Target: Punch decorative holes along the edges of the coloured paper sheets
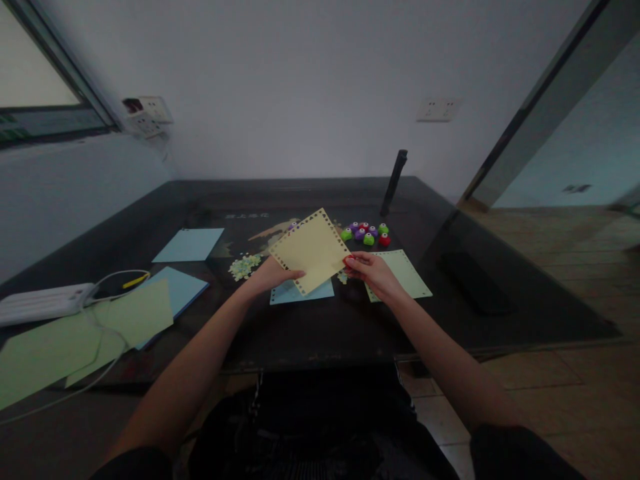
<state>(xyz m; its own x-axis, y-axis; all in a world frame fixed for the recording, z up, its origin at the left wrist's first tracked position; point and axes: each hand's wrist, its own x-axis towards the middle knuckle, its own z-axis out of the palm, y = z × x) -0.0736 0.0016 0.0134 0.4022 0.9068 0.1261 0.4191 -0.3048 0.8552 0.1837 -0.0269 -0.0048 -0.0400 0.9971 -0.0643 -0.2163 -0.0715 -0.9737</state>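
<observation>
A yellow sheet of paper (311,252), turned cornerwise, is held up over the table with small punched shapes along its edges. My left hand (273,273) grips it at the lower left, thumb on top. My right hand (373,270) is closed around a small red craft punch (349,261), which sits at the sheet's right corner. Under the yellow sheet lies a light blue sheet (303,292) with holes along its edge. Beside my right hand rests a pale green sheet (404,273), also punched along its border. Several purple, green and red punches (369,238) stand behind my right hand.
A pile of paper confetti (244,265) lies left of my left hand. Farther left are blue sheets (190,245), green sheets (95,330) and a white power strip (47,303) with its cable. A black upright rod (395,181) and a dark flat object (475,283) are on the right.
</observation>
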